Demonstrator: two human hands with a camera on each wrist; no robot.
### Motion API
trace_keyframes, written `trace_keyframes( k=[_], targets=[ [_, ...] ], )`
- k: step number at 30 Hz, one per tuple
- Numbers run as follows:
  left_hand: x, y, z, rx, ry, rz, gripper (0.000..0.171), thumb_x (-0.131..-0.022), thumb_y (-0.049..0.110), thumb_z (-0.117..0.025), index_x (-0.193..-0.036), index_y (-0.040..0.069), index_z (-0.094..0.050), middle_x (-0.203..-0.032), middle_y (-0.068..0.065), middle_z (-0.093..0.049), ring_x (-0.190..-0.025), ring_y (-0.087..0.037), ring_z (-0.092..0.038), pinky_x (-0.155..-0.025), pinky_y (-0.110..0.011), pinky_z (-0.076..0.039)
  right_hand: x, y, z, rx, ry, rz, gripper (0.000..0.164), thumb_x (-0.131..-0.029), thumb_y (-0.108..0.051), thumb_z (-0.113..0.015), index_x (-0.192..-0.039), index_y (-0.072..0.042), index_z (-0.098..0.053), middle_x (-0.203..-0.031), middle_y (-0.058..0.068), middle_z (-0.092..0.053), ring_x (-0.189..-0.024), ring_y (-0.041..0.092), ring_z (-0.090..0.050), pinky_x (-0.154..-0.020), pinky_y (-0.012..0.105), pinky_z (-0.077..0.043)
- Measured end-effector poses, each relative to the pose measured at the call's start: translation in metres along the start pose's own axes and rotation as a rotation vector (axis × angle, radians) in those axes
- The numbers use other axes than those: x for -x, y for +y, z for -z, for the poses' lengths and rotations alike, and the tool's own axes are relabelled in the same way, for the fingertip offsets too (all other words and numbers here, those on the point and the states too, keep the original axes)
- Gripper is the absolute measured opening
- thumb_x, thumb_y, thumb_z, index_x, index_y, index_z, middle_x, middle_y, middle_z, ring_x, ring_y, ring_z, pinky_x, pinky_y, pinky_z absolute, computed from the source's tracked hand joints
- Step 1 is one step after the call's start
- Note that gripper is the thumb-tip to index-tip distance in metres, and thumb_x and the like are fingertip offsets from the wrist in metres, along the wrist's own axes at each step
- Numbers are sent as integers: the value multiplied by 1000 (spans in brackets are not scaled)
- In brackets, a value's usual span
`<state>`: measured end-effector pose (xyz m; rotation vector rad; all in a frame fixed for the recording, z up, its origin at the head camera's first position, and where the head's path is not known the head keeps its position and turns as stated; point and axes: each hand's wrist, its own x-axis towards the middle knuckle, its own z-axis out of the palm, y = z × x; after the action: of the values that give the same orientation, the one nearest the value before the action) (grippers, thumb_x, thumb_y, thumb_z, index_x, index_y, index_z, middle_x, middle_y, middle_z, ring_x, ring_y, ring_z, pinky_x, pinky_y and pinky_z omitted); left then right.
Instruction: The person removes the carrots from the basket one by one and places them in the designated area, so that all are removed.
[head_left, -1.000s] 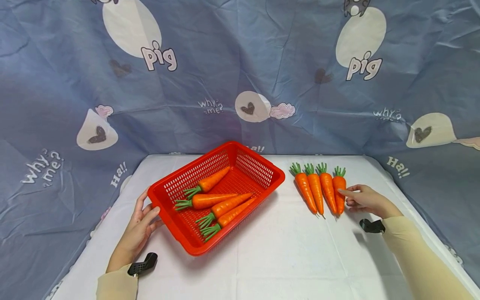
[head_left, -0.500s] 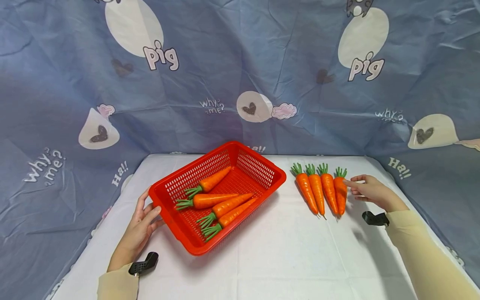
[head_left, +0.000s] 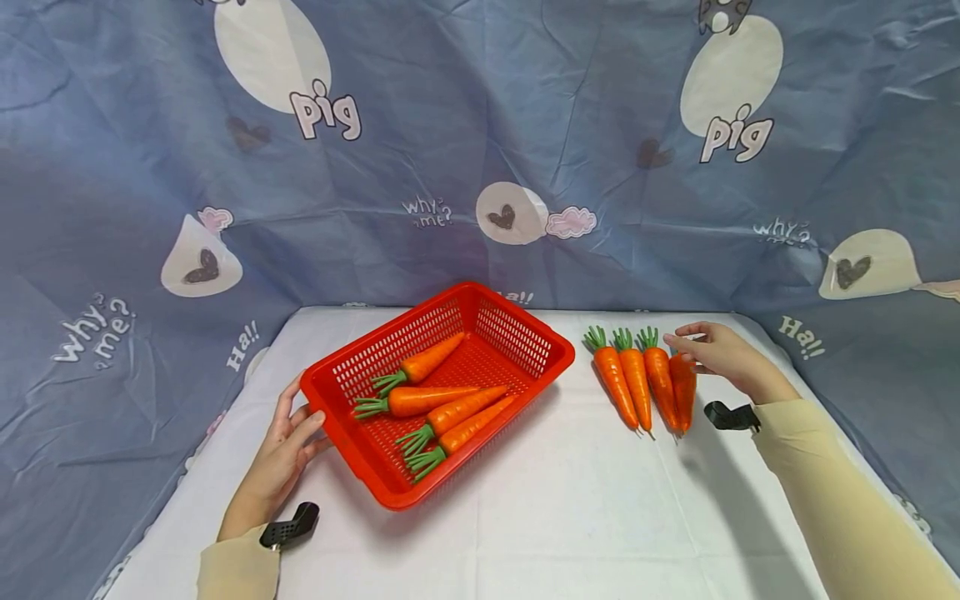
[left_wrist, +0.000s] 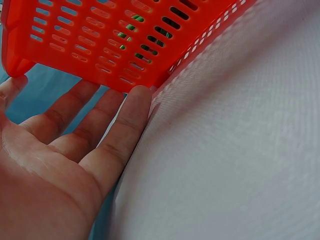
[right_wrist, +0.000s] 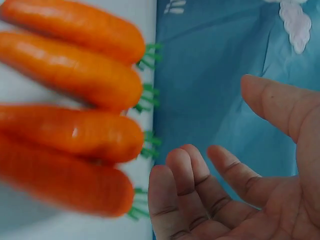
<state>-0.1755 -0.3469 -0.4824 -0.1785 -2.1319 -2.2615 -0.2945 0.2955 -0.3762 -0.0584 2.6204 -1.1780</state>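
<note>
A red plastic basket [head_left: 352,454] with slotted walls stands at an angle on the table, several carrots [head_left: 468,425] inside, green tops toward the left. My left hand [head_left: 273,471] touches the basket's left end; in the left wrist view its fingers are spread and nearly straight, tips against the red plastic. To the right, several more carrots [head_left: 615,387] lie side by side, tops pointing away. My right hand [head_left: 720,350] hovers over the top of the rightmost carrot [head_left: 684,396], hiding most of its greens. The right wrist view shows its thumb and fingers apart with nothing between them.
A white cloth covers the table [head_left: 570,500]. Behind it and along both sides hangs a blue printed curtain [head_left: 420,150], close to the basket's far corner. A black wrist camera [head_left: 731,417] sits by the right sleeve, another by the left.
My right hand has moved away from me along the rightmost carrot, from its lower body up to its green top. My left hand and the basket stay in place.
</note>
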Motion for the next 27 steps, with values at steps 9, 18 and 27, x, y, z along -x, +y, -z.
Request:
trace_keyframes(
  k=[9,18,27],
  targets=[
    [-1,0,-3,-3,-2,9,69,-113,16,-51,-170,35,-17,-143,12,-61,-113,-4,-72,-93,-26,-63,-6,-38,-19,28,-10,41,72,-109,-48,-59,-155,4,-43,-130,22,-62,-113,30,-65,-101,40,-57],
    [-2,1,1,-7,-13,-8,69,-113,16,-50,-170,35,-17,-144,14,-59,-115,-2,-71,-93,-25,-62,-19,-78,-43,36,-39,131,64,-109,-43,-62,-152,2,-48,-139,27,-62,-114,31,-67,-103,44,-58],
    [-1,-1,1,4,-16,-14,70,-113,14,-50,-171,34,-16,-146,14,-59,-117,-1,-70,-95,-25,-62,-27,-107,-62,45,-83,156,62,-107,-45,-64,-150,-3,-51,-139,23,-64,-119,33,-66,-110,50,-57]
  ],
)
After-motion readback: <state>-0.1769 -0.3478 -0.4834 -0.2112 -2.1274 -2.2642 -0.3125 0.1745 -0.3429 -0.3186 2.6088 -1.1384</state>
